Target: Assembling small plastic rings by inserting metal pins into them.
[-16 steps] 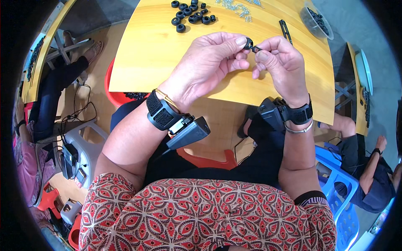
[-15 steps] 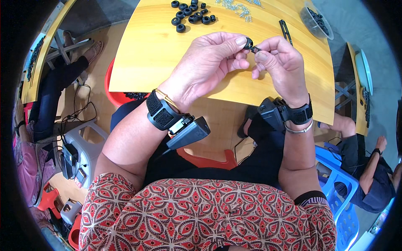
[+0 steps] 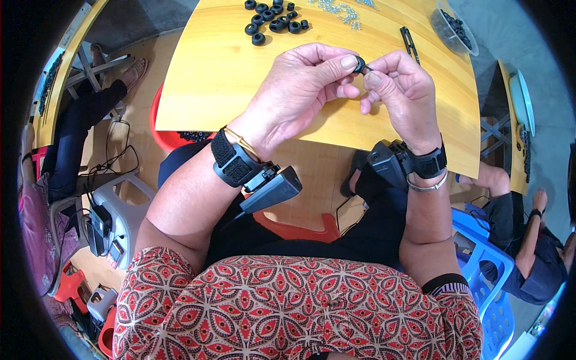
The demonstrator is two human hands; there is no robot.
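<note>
Over the wooden table, my left hand point(image 3: 309, 78) pinches a small black round part point(image 3: 359, 64) between thumb and fingers. Close against it, my right hand point(image 3: 399, 84) is closed, thumb and forefinger pinching a tiny dark piece at the round part's edge. That piece is mostly hidden by the fingertips and too small to name. Several similar black ring-shaped parts point(image 3: 277, 25) lie in a loose group beyond my left hand. Small clear, silvery pieces point(image 3: 339, 12) are scattered farther off, right of that group.
A slim black tool point(image 3: 409, 45) lies on the table point(image 3: 210, 90) to the right. Near the right edge stands a clear tub point(image 3: 438, 27) of black parts. Below the table's left edge is a red basin point(image 3: 159, 135). People sit on both sides; a blue chair point(image 3: 498, 312) stands right.
The black round part has turned slightly in my left fingers. My right fingertips have come a little closer to it, and less of the tiny dark piece shows.
</note>
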